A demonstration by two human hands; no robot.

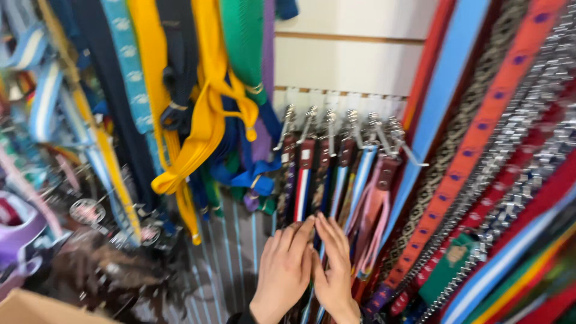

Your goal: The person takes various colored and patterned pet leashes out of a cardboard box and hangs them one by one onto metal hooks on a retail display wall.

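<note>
Touching hanging belts (318, 180), apparently, both hands (309, 267) together

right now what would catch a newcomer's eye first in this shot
A bright yellow strap hangs knotted at upper left among blue and green ones. At bottom centre, the left hand and right hand press side by side on a row of striped belts hung from metal hooks. Red and blue bands slant down the right.

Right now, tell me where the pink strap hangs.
In the head view the pink strap hangs right of centre from the row of metal hooks, just right of the right hand, beside the striped straps.
</note>
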